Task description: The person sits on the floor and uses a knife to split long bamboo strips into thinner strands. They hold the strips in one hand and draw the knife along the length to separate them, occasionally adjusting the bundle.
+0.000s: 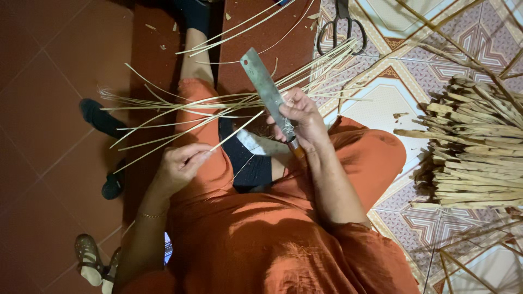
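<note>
We grip the flat steel knife blade (267,92) w/ closed right hand (299,120), left hand (182,163) pinching a thin pale bamboo strip (237,130) taut vs the edge, lap braced

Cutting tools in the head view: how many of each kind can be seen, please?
Flat-bladed knife, held in the right hand: 1
Black scissors, lying on the patterned mat: 1
Total: 2

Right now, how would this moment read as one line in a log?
right hand: grips flat steel knife, blade up | left hand: pinches thin pale bamboo strip | lap: orange cloth | nearby: black scissors
</note>
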